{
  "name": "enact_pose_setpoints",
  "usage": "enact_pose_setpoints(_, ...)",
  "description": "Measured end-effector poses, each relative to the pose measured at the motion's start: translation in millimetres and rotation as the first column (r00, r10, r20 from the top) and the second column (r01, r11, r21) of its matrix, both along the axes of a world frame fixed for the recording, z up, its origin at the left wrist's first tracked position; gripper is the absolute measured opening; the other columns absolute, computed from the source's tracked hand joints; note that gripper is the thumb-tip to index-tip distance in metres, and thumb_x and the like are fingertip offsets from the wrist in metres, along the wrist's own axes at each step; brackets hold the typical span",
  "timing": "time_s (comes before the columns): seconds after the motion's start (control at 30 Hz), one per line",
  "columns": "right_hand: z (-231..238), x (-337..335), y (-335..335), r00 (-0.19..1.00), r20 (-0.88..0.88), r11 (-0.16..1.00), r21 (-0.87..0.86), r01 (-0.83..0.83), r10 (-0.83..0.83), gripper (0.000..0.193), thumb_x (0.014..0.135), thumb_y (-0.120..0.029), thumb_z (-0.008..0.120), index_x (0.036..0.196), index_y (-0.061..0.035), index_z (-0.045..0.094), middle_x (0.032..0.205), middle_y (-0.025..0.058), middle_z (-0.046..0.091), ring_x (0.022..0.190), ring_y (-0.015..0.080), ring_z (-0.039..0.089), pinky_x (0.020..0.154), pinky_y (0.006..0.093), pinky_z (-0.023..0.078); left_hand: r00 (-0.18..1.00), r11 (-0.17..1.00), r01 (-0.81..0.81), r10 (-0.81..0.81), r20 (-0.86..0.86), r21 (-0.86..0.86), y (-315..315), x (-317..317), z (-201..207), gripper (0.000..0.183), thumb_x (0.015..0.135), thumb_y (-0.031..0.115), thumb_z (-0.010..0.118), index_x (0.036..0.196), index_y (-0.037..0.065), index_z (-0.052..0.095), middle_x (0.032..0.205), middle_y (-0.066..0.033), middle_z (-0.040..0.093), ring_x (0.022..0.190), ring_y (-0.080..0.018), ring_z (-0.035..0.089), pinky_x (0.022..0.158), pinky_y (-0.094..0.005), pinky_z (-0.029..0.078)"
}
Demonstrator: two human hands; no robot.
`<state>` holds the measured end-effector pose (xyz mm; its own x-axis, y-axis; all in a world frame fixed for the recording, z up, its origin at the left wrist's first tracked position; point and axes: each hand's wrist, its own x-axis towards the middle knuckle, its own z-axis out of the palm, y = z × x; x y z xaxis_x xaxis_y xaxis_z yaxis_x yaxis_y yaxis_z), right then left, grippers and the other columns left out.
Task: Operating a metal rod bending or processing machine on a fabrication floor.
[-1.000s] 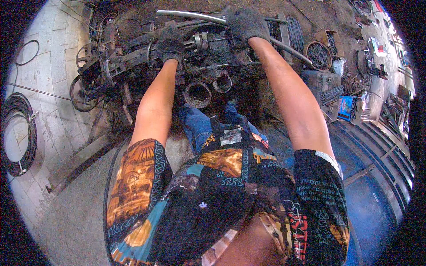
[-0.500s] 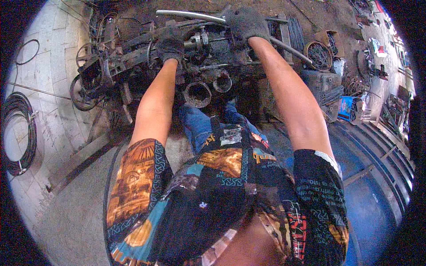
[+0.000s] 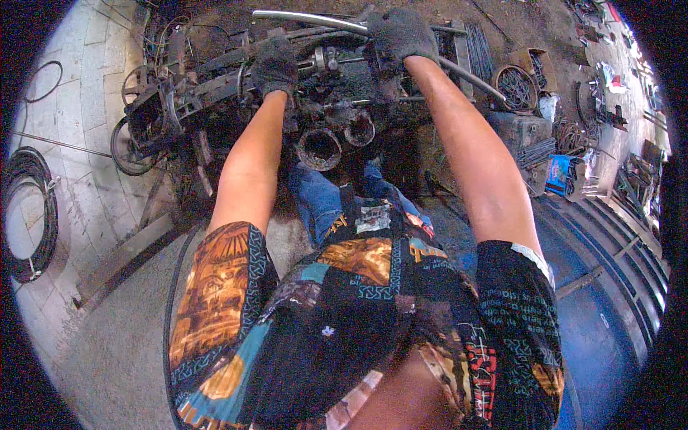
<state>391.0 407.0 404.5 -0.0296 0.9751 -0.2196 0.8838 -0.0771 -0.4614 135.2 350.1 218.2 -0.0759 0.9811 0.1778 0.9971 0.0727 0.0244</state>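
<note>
Both my hands wear dark, dirty work gloves and reach over a greasy black metal machine [image 3: 215,89] in front of me. My right hand [image 3: 403,36] is wrapped round a metal rod. The rod's shiny end [image 3: 308,19] sticks out to the left, and a duller length shows to the right below the glove. My left hand [image 3: 274,66] is closed at the machine's middle, beside a clamp-like metal fitting [image 3: 327,60]; the glove hides what it grips. Two round, open pipe-like ends [image 3: 319,150] face me under the machine, above my jeans.
Coiled black hose [image 3: 49,215] lies on the pale paved floor at left. To the right are a round container of metal pieces [image 3: 514,87], a cardboard box [image 3: 539,68], bundled rods [image 3: 479,50] and a blue package [image 3: 558,174]. Long metal bars [image 3: 609,236] cross the blue floor.
My two gloved hands have shifted very slightly, with the view itself moving a little. Both grips look the same.
</note>
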Motion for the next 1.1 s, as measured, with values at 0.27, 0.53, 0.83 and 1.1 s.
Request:
enact_pose_setpoints(0.27,6.3,-4.5,-2.5,0.997,-0.012,0.996,0.049,-0.081,0.081,0.048,0.098,-0.034,0.038,0.089,0.0003,0.070,0.095,0.0263,0.067,0.093,0.0414,0.065,0.085,0.0503,0.050,0.990,0.964,0.137,-0.126,-0.062,0.227,-2.9,4.0,13.9,0.036,0.091,0.013,0.045,0.124,0.004,0.056,0.119,-0.0197,0.062,0.109,-0.0342,0.061,0.095,-0.0419,0.048)
enact_pose_setpoints(0.53,-1.0,-2.1,1.3,0.998,0.041,0.998,0.024,-0.055,0.054,0.051,0.099,-0.036,0.037,0.088,0.0019,0.070,0.090,0.0253,0.068,0.086,0.0421,0.066,0.082,0.0505,0.051,0.997,0.988,0.059,-0.066,0.045,0.146,-5.1,7.4,20.0,0.039,0.091,0.016,0.046,0.127,0.004,0.056,0.125,-0.0194,0.060,0.114,-0.0337,0.059,0.098,-0.0408,0.047)
enact_pose_setpoints(0.83,8.8,-3.4,-0.9,0.999,0.023,0.999,-0.022,-0.027,0.028,0.054,0.098,-0.038,0.036,0.087,0.0021,0.070,0.093,0.0254,0.068,0.091,0.0426,0.065,0.085,0.0504,0.050,0.988,0.960,0.154,-0.149,-0.038,0.234,-3.6,-4.1,-14.9,0.035,0.093,0.016,0.046,0.122,0.004,0.059,0.122,-0.0188,0.061,0.112,-0.0327,0.060,0.096,-0.0401,0.048)
enact_pose_setpoints(1.1,11.6,-2.9,-1.1,0.999,0.003,0.999,-0.032,-0.040,0.040,0.055,0.098,-0.038,0.037,0.083,0.0028,0.070,0.093,0.0262,0.067,0.090,0.0427,0.065,0.084,0.0510,0.050,0.984,0.990,0.128,-0.120,-0.130,0.057,1.8,-4.3,-13.1,0.033,0.092,0.015,0.046,0.119,0.005,0.061,0.118,-0.0173,0.063,0.110,-0.0319,0.060,0.094,-0.0412,0.048)
